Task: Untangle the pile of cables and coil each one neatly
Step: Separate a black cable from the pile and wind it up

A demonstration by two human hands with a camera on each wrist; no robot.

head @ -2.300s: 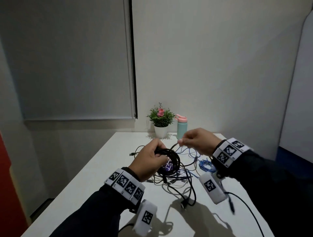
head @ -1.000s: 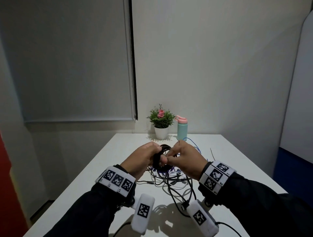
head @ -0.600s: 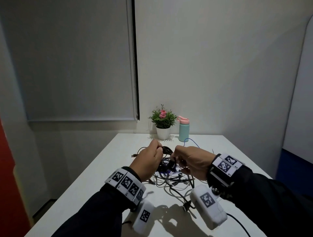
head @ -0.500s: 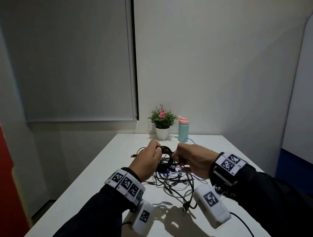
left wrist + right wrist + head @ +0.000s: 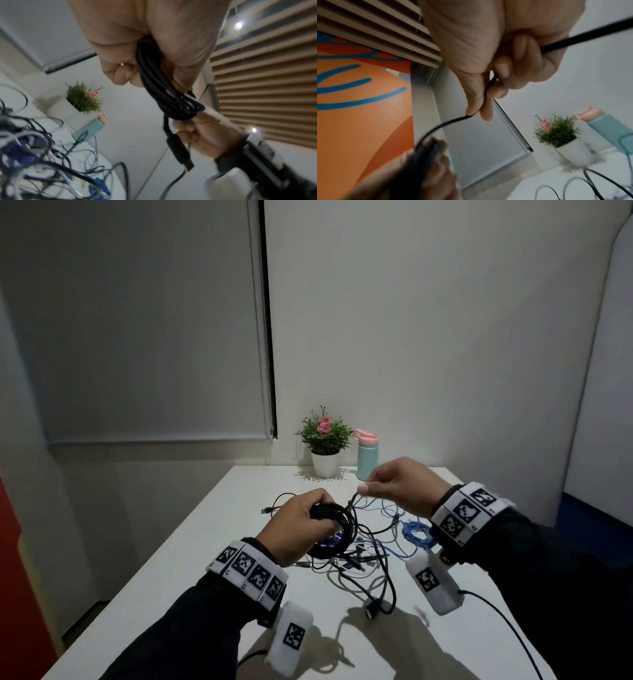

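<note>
Fingers of the left hand [image 5: 297, 527] are clasping the black coil [image 5: 159, 86] above the tangled pile [image 5: 363, 556] while the right hand [image 5: 399, 486] is pinching its free strand [image 5: 447, 123], which is risking snagging pile loops and springing the coil loose.

A white worktop [image 5: 212, 518] stands against the wall. At its far edge sit a small potted plant [image 5: 324, 440] with a pink flower and, just beside it on the right, a teal bottle [image 5: 367, 455] with a pink lid. In the middle lies a loose tangle of cables [image 5: 363, 563], black and pale, with a blue cable [image 5: 416, 533] bunched at its right side.
</note>
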